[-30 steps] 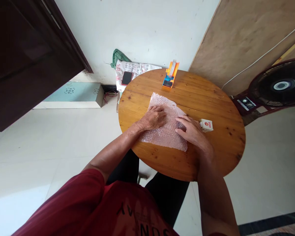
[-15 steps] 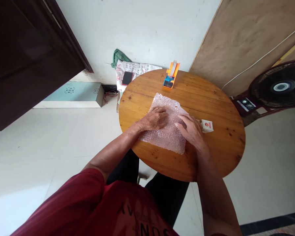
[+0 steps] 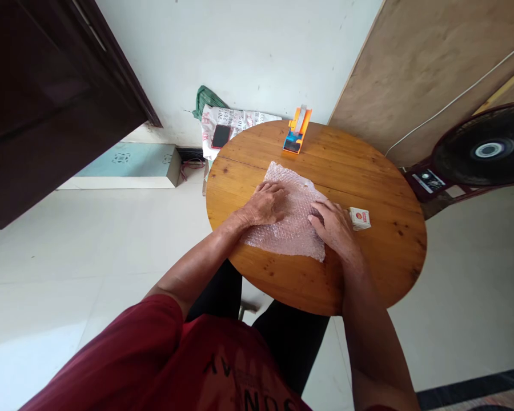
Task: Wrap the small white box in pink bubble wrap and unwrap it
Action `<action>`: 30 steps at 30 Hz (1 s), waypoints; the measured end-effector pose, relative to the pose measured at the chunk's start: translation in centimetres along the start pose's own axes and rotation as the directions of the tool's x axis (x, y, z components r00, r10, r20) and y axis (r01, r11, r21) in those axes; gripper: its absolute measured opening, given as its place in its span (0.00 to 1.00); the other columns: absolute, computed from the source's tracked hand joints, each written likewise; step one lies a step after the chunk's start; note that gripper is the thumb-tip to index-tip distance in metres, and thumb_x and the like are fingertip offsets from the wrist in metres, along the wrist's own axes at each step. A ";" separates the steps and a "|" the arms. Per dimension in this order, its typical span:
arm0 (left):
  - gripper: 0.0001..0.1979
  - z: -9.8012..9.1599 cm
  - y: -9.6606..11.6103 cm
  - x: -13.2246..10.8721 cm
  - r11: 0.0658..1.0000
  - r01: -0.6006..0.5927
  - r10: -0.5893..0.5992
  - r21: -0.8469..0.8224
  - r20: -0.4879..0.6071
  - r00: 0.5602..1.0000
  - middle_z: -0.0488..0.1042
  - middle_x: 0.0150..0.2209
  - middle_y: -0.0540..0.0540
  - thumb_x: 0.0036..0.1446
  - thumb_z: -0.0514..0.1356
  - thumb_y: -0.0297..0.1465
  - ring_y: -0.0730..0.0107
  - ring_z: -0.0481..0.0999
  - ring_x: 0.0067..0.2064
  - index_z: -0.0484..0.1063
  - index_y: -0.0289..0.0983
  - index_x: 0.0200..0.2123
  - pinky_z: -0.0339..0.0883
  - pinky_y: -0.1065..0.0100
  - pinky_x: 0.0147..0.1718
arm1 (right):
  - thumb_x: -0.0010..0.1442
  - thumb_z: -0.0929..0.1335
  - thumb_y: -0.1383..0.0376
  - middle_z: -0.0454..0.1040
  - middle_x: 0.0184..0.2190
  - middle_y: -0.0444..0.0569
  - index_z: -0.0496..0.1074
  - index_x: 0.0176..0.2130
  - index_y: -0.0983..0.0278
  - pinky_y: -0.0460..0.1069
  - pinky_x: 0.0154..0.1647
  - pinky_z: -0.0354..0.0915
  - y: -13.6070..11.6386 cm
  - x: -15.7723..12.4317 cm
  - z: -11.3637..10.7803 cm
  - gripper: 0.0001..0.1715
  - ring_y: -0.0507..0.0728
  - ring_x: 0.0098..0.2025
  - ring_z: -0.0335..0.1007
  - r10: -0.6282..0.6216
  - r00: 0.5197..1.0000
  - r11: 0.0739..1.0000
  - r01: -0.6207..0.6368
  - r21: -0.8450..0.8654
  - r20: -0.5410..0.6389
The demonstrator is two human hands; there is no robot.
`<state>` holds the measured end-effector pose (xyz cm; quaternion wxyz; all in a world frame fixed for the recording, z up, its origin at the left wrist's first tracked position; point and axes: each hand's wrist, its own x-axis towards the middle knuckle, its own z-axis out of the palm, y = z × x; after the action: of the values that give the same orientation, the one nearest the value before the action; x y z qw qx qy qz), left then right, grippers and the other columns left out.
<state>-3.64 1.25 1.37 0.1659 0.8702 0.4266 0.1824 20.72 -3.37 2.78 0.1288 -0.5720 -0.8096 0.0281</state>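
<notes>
A sheet of pinkish bubble wrap (image 3: 297, 220) lies on the round wooden table (image 3: 368, 171). My left hand (image 3: 266, 204) rests on the left part of the wrap, palm down, its fingers laid out over it. On the right edge of the wrap lies my right hand (image 3: 333, 225), thumb and fingers apart, with nothing held. A small white box with a red mark (image 3: 360, 218) stands just right of my right hand. Behind the wrap, near the table's far edge, is an orange and blue tape dispenser (image 3: 297, 131).
A dark phone (image 3: 221, 137) lies on a printed white sack (image 3: 209, 121) beyond the table's far left edge. A fan (image 3: 488, 149) stands at the right. A pale blue box (image 3: 124, 162) is on the floor at the left, near a dark door (image 3: 47, 85).
My left hand has shifted slightly left on the wrap. The near right corner of the wrap has moved a little away from me. My right hand has barely moved.
</notes>
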 end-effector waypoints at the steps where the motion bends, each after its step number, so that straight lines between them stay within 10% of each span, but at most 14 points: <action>1: 0.34 0.0 0.0 0.0 1.000 0.000 0.000 0.001 -0.004 1.000 0.68 0.65 0.34 0.52 0.66 0.34 0.45 0.60 0.70 0.68 0.31 0.62 0.48 0.48 0.70 | 0.66 0.62 0.60 0.74 0.60 0.59 0.75 0.55 0.68 0.66 0.58 0.64 0.1 0.0 0.1 0.24 0.71 0.57 0.69 -0.005 1.000 1.000 0.005 0.005 -0.006; 13: 0.30 1.0 -0.5 0.0 0.998 -0.054 0.055 0.031 -0.028 0.998 0.68 0.64 0.38 0.51 0.70 0.46 0.45 0.61 0.68 0.75 0.40 0.55 0.49 0.47 0.69 | 0.65 0.63 0.62 0.81 0.49 0.55 0.79 0.44 0.63 0.62 0.55 0.66 -0.4 0.0 -0.5 0.16 0.67 0.51 0.74 -0.019 0.970 0.989 0.053 0.135 -0.242; 18: 0.33 1.0 -0.6 0.0 0.997 -0.057 0.057 0.047 -0.007 0.998 0.67 0.64 0.37 0.51 0.70 0.49 0.44 0.60 0.68 0.74 0.39 0.56 0.48 0.46 0.69 | 0.63 0.67 0.59 0.78 0.54 0.56 0.78 0.45 0.60 0.65 0.58 0.62 0.6 -0.5 -2.1 0.14 0.68 0.55 0.71 0.213 0.901 0.977 -0.205 0.061 -0.378; 26: 0.32 1.0 -0.4 0.0 0.998 -0.047 0.047 0.049 -0.010 0.999 0.68 0.64 0.38 0.50 0.70 0.49 0.44 0.60 0.68 0.75 0.40 0.56 0.49 0.47 0.69 | 0.60 0.69 0.50 0.73 0.59 0.69 0.66 0.65 0.69 0.69 0.55 0.65 2.6 -1.7 -4.6 0.41 0.77 0.59 0.70 0.613 0.790 0.787 -0.608 -0.103 0.018; 30: 0.31 0.8 -0.3 0.0 0.998 -0.049 0.049 0.049 -0.007 0.999 0.68 0.63 0.38 0.51 0.69 0.48 0.44 0.60 0.68 0.75 0.41 0.55 0.49 0.46 0.69 | 0.57 0.70 0.51 0.79 0.51 0.65 0.70 0.62 0.66 0.69 0.53 0.67 3.4 -1.6 -4.8 0.39 0.76 0.53 0.75 0.653 0.754 0.757 -0.654 0.011 -0.075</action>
<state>-3.47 1.31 0.52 0.1384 0.8834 0.4100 0.1795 25.51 -4.20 6.49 0.1364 -0.8200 -0.5541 0.0438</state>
